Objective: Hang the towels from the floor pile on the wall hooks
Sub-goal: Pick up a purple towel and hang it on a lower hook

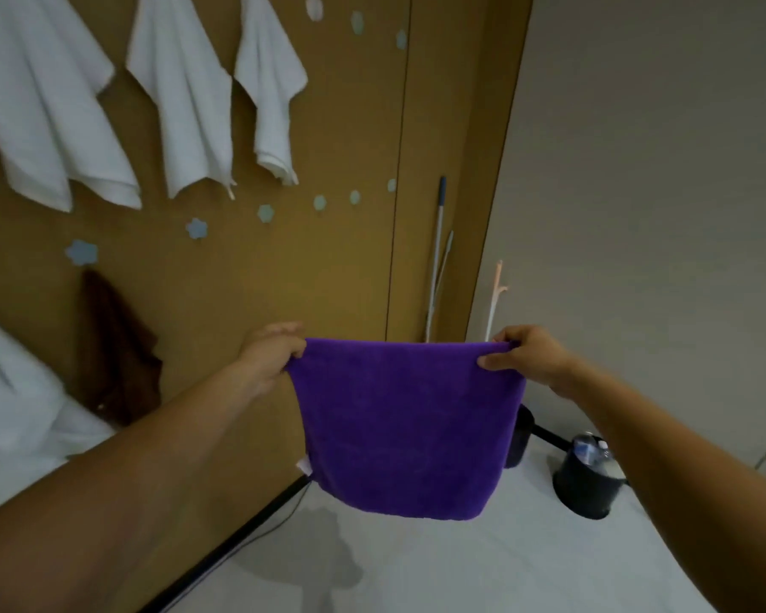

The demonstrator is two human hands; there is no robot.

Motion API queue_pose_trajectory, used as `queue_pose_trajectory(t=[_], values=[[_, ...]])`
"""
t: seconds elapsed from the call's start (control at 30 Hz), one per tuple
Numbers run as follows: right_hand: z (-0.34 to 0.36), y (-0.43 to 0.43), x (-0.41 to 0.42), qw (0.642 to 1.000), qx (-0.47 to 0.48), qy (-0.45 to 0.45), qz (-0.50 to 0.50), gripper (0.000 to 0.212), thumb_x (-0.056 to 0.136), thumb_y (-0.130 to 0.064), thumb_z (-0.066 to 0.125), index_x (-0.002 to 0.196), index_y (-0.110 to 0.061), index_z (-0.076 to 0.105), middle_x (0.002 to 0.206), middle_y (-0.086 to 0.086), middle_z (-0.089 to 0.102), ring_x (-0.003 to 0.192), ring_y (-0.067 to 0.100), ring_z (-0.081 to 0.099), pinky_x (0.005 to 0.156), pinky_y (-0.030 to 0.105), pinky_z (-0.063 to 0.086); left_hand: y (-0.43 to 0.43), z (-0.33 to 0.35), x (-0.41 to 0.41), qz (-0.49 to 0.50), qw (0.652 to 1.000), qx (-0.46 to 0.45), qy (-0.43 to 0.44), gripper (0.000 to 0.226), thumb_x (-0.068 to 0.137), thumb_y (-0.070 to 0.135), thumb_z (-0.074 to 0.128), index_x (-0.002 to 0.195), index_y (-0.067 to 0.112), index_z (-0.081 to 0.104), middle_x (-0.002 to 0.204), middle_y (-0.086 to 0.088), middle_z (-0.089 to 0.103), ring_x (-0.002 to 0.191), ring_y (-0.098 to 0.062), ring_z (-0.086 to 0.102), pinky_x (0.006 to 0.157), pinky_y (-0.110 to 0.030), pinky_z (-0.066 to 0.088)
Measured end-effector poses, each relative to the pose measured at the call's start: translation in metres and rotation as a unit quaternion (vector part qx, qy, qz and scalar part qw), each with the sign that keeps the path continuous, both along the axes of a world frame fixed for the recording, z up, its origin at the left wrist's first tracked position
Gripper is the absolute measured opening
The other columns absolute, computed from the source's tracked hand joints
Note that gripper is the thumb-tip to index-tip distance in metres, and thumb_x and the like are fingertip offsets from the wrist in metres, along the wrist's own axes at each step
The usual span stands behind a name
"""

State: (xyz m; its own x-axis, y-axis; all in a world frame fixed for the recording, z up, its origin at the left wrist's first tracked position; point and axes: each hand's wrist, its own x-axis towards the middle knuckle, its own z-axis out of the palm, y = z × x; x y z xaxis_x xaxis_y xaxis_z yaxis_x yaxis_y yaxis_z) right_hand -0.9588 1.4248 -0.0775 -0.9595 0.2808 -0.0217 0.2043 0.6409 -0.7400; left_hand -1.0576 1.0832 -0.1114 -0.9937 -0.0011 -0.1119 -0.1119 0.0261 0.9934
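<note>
A purple towel (405,429) hangs spread flat between my hands, in front of the brown wall. My left hand (270,353) grips its top left corner and my right hand (525,358) pinches its top right corner. A small white label (304,466) shows at its lower left edge. On the wall hang three white towels (182,104) at the upper left, a brown towel (116,347) lower down, and another white towel (14,400) at the far left. Several pale blue flower-shaped hooks (197,228) run in a row across the wall with nothing on them. The floor pile is out of view.
A mop handle (438,241) leans in the corner beside a pale stick (496,298). A black bin (587,475) holding bottles stands on the white floor at the right. A dark baseboard (239,537) runs along the wall's foot.
</note>
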Motion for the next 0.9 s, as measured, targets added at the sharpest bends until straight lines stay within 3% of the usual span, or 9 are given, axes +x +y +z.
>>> queue_pose_trajectory(t=[0.1, 0.17, 0.27, 0.4, 0.5, 0.6, 0.67, 0.8, 0.9], values=[[0.001, -0.03, -0.045, 0.999, 0.042, 0.005, 0.003, 0.02, 0.077, -0.031, 0.079, 0.075, -0.015, 0.067, 0.079, 0.005, 0.066, 0.077, 0.023, 0.063, 0.068, 0.033, 0.049, -0.035, -0.001, -0.017, 0.039, 0.984, -0.168, 0.047, 0.009, 0.071, 0.009, 0.072, 0.079, 0.011, 0.069, 0.073, -0.003, 0.066, 0.062, -0.013, 0.058, 0.052, -0.02, 0.043], [0.003, -0.052, -0.076, 0.996, 0.079, 0.044, -0.017, 0.027, 0.078, -0.033, 0.075, 0.067, -0.012, 0.061, 0.087, 0.011, 0.063, 0.084, 0.029, 0.06, 0.068, 0.034, 0.046, -0.056, 0.002, -0.032, 0.067, 0.963, -0.25, 0.076, 0.018, 0.069, 0.024, 0.075, 0.061, 0.017, 0.061, 0.062, 0.0, 0.063, 0.061, -0.016, 0.058, 0.053, -0.023, 0.04], [0.005, -0.094, -0.112, 0.98, 0.133, 0.149, -0.025, 0.025, 0.081, -0.027, 0.07, 0.085, -0.003, 0.067, 0.122, 0.016, 0.054, 0.115, 0.033, 0.05, 0.096, 0.038, 0.043, -0.079, 0.007, -0.057, 0.142, 0.925, -0.314, 0.162, 0.031, 0.073, 0.03, 0.071, 0.055, 0.016, 0.05, 0.073, -0.007, 0.06, 0.073, -0.021, 0.055, 0.062, -0.026, 0.034], [0.011, -0.152, -0.149, 0.979, -0.024, 0.203, 0.001, 0.015, 0.082, -0.014, 0.065, 0.091, -0.004, 0.059, 0.087, 0.012, 0.063, 0.082, 0.029, 0.06, 0.076, 0.044, 0.05, -0.107, 0.017, -0.079, 0.155, 0.942, -0.215, 0.203, 0.027, 0.085, 0.02, 0.062, 0.063, 0.017, 0.046, 0.072, 0.001, 0.059, 0.068, -0.012, 0.056, 0.057, -0.023, 0.038], [0.015, -0.192, -0.176, 0.968, -0.12, 0.219, 0.032, 0.016, 0.088, -0.003, 0.055, 0.102, -0.011, 0.057, 0.095, 0.003, 0.06, 0.084, 0.019, 0.055, 0.075, 0.03, 0.044, -0.134, 0.022, -0.093, 0.174, 0.946, -0.157, 0.226, 0.028, 0.086, 0.01, 0.056, 0.068, 0.021, 0.04, 0.06, 0.005, 0.046, 0.049, -0.003, 0.043, 0.042, -0.013, 0.035], [0.017, -0.234, -0.197, 0.958, -0.181, 0.177, 0.134, 0.019, 0.093, -0.001, 0.048, 0.1, -0.007, 0.064, 0.091, -0.001, 0.062, 0.081, 0.011, 0.055, 0.068, 0.013, 0.043, -0.159, 0.027, -0.105, 0.169, 0.948, -0.125, 0.238, 0.026, 0.09, 0.003, 0.048, 0.082, 0.028, 0.046, 0.08, 0.005, 0.054, 0.066, -0.006, 0.052, 0.055, -0.014, 0.041], [0.018, -0.257, -0.212, 0.949, -0.177, 0.115, 0.234, 0.012, 0.091, -0.014, 0.063, 0.098, -0.005, 0.068, 0.088, 0.001, 0.068, 0.076, 0.01, 0.063, 0.064, 0.008, 0.046, -0.173, 0.026, -0.113, 0.183, 0.946, -0.118, 0.241, 0.03, 0.092, 0.004, 0.045, 0.087, 0.033, 0.05, 0.091, 0.008, 0.057, 0.078, -0.004, 0.055, 0.062, -0.013, 0.042], [0.016, -0.291, -0.251, 0.94, -0.148, 0.06, 0.3, 0.03, 0.078, -0.021, 0.079, 0.096, 0.001, 0.07, 0.092, 0.012, 0.074, 0.07, 0.014, 0.07, 0.059, 0.022, 0.057, -0.202, 0.024, -0.132, 0.171, 0.951, -0.116, 0.23, 0.018, 0.093, 0.019, 0.049, 0.083, 0.025, 0.062, 0.085, 0.008, 0.064, 0.074, 0.006, 0.057, 0.065, -0.013, 0.04], [0.006, -0.311, -0.289, 0.937, -0.183, 0.07, 0.288, 0.031, 0.08, -0.022, 0.078, 0.088, 0.005, 0.065, 0.088, 0.017, 0.07, 0.071, 0.021, 0.066, 0.062, 0.029, 0.055, -0.211, 0.014, -0.148, 0.085, 0.964, -0.144, 0.204, 0.013, 0.08, 0.04, 0.072, 0.085, 0.029, 0.067, 0.078, 0.015, 0.069, 0.071, 0.006, 0.064, 0.06, -0.012, 0.048]])
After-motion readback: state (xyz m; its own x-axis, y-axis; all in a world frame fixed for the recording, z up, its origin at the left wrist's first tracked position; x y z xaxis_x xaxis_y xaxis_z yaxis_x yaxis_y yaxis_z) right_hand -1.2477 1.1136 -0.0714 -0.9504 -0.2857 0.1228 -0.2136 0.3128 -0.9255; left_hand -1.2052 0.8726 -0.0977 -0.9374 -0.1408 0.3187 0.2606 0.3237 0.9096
